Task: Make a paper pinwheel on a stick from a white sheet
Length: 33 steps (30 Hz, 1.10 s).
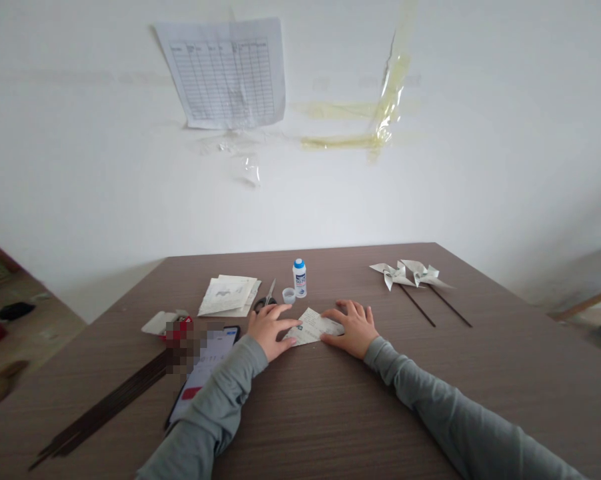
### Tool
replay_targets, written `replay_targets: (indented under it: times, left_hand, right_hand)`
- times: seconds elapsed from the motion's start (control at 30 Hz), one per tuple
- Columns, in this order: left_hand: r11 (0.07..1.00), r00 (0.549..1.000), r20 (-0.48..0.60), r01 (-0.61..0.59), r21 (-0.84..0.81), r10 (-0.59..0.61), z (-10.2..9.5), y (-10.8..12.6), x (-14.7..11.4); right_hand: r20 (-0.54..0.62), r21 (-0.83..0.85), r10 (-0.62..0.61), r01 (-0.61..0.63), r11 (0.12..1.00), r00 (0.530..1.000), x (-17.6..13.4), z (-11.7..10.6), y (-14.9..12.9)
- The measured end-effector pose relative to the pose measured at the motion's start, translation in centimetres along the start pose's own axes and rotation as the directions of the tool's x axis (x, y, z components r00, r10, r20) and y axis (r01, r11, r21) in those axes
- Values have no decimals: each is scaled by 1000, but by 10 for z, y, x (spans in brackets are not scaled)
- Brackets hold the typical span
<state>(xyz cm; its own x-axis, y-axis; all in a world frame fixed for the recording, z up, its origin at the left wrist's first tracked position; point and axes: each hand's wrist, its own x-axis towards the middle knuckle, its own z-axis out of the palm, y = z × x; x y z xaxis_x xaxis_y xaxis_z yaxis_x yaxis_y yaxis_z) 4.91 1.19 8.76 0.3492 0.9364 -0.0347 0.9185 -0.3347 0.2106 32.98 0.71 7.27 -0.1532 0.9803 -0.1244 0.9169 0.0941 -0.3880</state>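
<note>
A printed sheet of paper (309, 328), which looks folded to a triangle, lies on the table between my two hands. My left hand (270, 331) rests at its left corner, fingers spread, with thumb and forefinger tips at the paper's edge. On the opposite side, my right hand (355, 328) has its fingers stretched over the right corner and its thumb at the lower edge. Just beyond the paper stand a white glue bottle with a blue cap (299, 279) and a small clear cup (288, 295). Dark-handled scissors (266, 302) lie partly hidden behind my left hand.
Two paper pinwheels on dark sticks (415, 305) lie at the right. On the left are stacked printed sheets (228, 295), an open red-and-white box (178, 327), a phone (205, 373) and a bundle of dark sticks (105, 403). A white wall (300, 207) rises behind the table.
</note>
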Motion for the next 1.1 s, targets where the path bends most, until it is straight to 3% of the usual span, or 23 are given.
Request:
replay_targets:
  times: [0.23, 0.43, 0.57, 0.77, 1.1]
  left_hand:
    - [995, 996, 2, 95, 26, -95, 21, 39, 5]
    - [994, 994, 15, 112, 7, -112, 11, 49, 4]
    - [991, 991, 12, 130, -21, -130, 3, 51, 5]
    - [993, 994, -20, 109, -50, -110, 14, 43, 9]
    - [986, 986, 32, 164, -28, -163, 10, 45, 12]
  right_hand:
    - [-17, -3, -8, 8, 1000, 1000, 0, 2, -4]
    - [-30, -2, -15, 15, 1000, 999, -2, 3, -7]
    - [-34, -7, -16, 16, 1000, 999, -3, 4, -8]
    - [-86, 0, -23, 23, 1000, 996, -4, 6, -9]
    - [-25, -36, 14, -15, 999, 1000, 1, -2, -11]
